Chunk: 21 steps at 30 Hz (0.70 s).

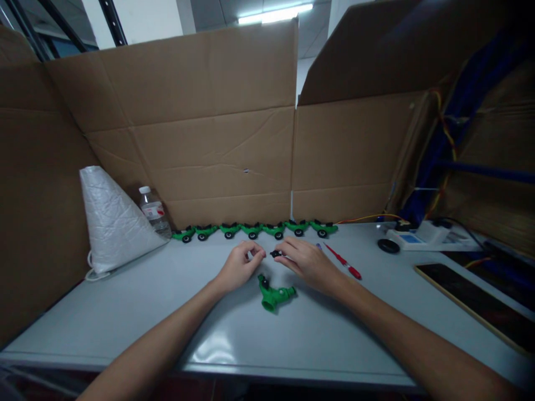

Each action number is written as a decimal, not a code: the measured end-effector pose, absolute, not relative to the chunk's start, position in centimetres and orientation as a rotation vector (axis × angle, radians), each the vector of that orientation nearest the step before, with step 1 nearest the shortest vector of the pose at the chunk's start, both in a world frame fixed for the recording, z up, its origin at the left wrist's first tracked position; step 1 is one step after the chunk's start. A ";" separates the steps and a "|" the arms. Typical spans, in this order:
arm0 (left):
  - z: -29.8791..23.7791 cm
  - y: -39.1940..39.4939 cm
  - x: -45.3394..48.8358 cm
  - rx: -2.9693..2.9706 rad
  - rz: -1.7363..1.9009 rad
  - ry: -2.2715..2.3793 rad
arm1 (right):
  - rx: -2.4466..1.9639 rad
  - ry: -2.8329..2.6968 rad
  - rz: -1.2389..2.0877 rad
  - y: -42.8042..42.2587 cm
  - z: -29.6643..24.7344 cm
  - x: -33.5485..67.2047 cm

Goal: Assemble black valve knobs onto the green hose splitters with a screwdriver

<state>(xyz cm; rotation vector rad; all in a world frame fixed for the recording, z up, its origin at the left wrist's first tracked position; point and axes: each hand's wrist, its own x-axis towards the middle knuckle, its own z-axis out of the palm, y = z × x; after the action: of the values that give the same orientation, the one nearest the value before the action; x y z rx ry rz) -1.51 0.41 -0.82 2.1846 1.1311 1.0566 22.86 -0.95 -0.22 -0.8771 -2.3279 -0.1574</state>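
My left hand point(240, 266) rests on the grey table point(125, 317) with its fingers curled in a loose pinch; what it holds, if anything, I cannot make out. My right hand point(307, 262) lies just right of it, fingertips pinched on a small black part point(275, 254). Between and below the two hands lies a green plastic toy body point(273, 294) with one black wheel on it. Along the back of the table stands a row of several green toy cars with black wheels point(253, 229).
Cardboard walls point(209, 139) enclose the table at the back and sides. A white bag point(111, 220) and a water bottle point(154, 211) stand back left. A red pen point(343, 262), a white device with wires point(413, 236) and a dark tablet point(472, 301) lie to the right.
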 end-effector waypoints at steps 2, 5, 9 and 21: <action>-1.3 1.1 -2.1 2.211 1.071 1.169 | -0.884 -2.321 -0.139 -1.0 -0.3 23.0; -2.3 2.2 -3.0 2.167 1.110 1.221 | -0.891 -2.315 -0.134 -0.8 -0.5 23.1; -3.6 3.0 -3.6 2.083 1.147 1.280 | -0.903 -2.311 -0.152 -0.4 -0.9 23.4; -3.9 3.9 -4.6 1.880 1.157 1.347 | -0.895 -2.313 -0.136 -0.8 -0.7 23.2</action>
<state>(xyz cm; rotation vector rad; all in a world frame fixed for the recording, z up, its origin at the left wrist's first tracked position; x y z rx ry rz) -4.57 3.90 -3.88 1.8802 1.3468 1.1573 23.24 -0.78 -0.67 -0.8953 -2.3133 -0.1359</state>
